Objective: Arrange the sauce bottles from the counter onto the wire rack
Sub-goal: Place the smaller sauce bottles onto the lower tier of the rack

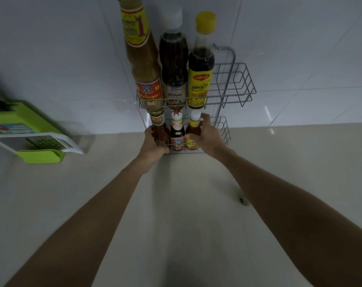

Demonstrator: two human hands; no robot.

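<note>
A two-tier grey wire rack (238, 88) stands on the counter against the tiled wall. Its upper tier holds a tall tan sauce bottle (142, 59), a dark bottle with a white cap (173, 65) and a dark bottle with a yellow cap (200, 69). On the lower tier stand a red chilli sauce bottle (159, 129), a dark bottle with a red label (177, 131) and an orange sauce bottle (193, 129). My left hand (153, 148) grips the rack's lower front left corner beside the red bottle. My right hand (207, 135) wraps around the orange bottle.
A green and white grater box (33, 139) sits on the beige counter (186, 204) at the left, blurred. A small dark speck (242, 200) lies on the counter to the right. The right halves of both rack tiers hold nothing.
</note>
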